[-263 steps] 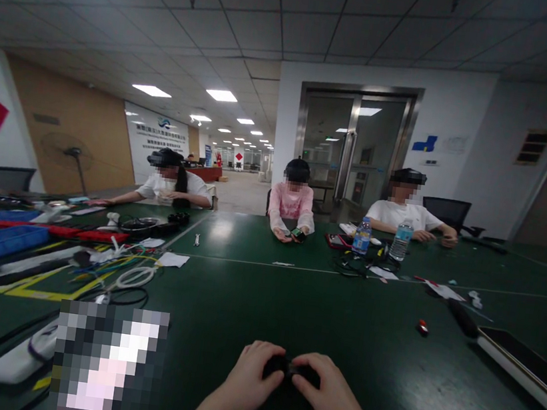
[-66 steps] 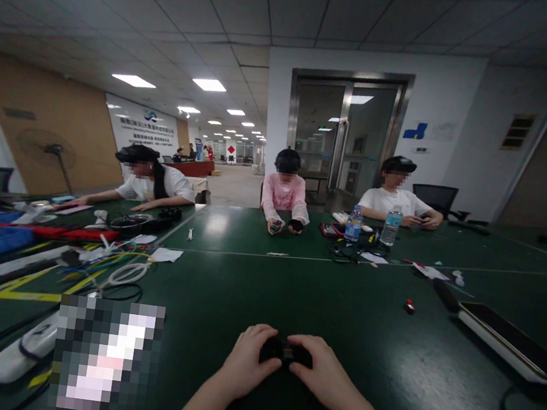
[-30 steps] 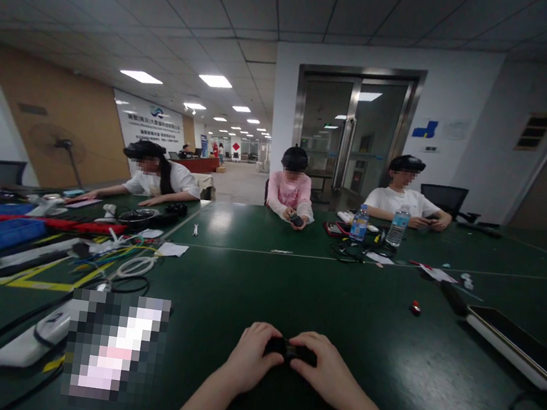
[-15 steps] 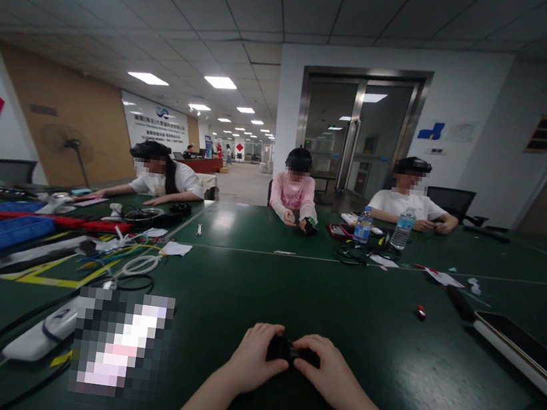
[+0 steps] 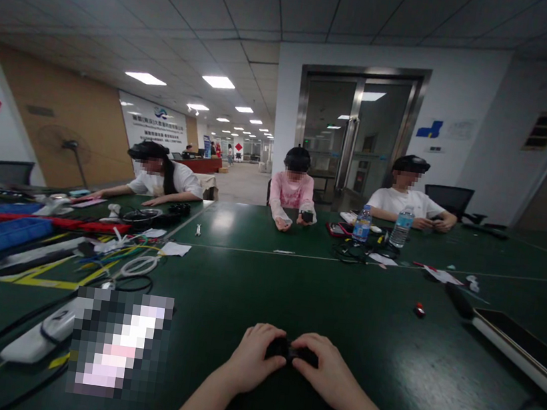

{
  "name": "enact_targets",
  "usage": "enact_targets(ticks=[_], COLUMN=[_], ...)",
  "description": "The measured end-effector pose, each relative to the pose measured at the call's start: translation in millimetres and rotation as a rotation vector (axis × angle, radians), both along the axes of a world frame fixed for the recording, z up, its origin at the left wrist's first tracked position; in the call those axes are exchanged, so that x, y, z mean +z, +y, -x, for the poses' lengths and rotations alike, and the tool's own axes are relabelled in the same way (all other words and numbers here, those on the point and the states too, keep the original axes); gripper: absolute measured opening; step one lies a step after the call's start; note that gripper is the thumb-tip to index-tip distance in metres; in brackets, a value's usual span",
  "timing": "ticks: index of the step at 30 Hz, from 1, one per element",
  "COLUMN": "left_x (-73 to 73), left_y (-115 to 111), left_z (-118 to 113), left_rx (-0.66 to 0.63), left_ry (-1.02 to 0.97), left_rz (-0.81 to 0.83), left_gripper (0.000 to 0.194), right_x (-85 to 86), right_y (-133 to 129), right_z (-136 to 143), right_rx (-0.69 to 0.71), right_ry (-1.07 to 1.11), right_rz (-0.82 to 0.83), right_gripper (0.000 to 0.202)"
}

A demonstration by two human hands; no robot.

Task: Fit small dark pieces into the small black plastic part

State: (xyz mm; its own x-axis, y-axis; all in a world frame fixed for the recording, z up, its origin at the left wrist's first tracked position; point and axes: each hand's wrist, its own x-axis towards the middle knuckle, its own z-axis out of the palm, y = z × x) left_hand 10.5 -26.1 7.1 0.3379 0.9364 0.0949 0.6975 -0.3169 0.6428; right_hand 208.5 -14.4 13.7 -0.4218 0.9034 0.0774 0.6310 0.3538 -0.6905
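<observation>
Both of my hands meet over the dark green table (image 5: 222,286), near its front edge at the middle of the view. My left hand (image 5: 256,357) is curled round the left part of a small black object (image 5: 290,352). The right part of it is gripped by my right hand (image 5: 322,367), thumb in front and fingers behind. The two thumbs lie close to each other. Most of the black object is hidden by my fingers, so its shape cannot be made out.
A white power strip (image 5: 37,335) with cables and a blue tray (image 5: 0,235) lie to the left. A flat dark-topped device (image 5: 524,349) and a small red item (image 5: 419,310) are to the right. Three people sit across, near water bottles (image 5: 403,227).
My hands stay nearly in place on the black object. Across the table, the hands of the person in pink have moved apart, a dark item in one of them.
</observation>
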Motion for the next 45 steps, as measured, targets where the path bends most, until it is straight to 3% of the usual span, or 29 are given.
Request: enact_targets(ticks=[9,15,17,21,27,30,38,45], left_x=[-0.2,-4.7,-6.5,-6.8,-4.5,-3.2,-6.7,0.6], left_y=[0.0,2.4,3.1,2.7,1.9,1.5,2.3,-0.9], left_z=[0.8,0.1,-0.5,-1.2,-0.5,0.1,2.0,0.5], left_rx=[-0.021,0.000,0.006,0.012,0.014,0.019,0.016,0.022], left_ry=[0.027,0.018,0.020,0.010,-0.042,-0.068,-0.132,-0.101], left_rz=[0.015,0.007,0.001,0.001,0.016,0.040,0.045,0.065], left_gripper=[0.050,0.044,0.043,0.042,0.042,0.042,0.042,0.041], right_x=[-3.0,-1.9,-2.4,-3.1,-5.5,-8.2,-9.4,-6.6], right_y=[1.0,-0.2,1.4,9.0,20.4,25.2,31.7,28.2], right_z=[-0.3,0.6,0.5,-3.0,-14.7,-22.2,-34.1,-33.0], right_rx=[-0.015,-0.017,-0.051,-0.191,-0.433,-0.505,-0.538,-0.501], right_ry=[-0.015,0.028,0.149,0.588,0.991,1.161,1.388,1.394], right_rz=[0.013,0.036,0.072,0.213,0.344,0.418,0.543,0.568], right_gripper=[0.021,0.020,0.019,0.023,0.039,0.035,0.010,0.007])
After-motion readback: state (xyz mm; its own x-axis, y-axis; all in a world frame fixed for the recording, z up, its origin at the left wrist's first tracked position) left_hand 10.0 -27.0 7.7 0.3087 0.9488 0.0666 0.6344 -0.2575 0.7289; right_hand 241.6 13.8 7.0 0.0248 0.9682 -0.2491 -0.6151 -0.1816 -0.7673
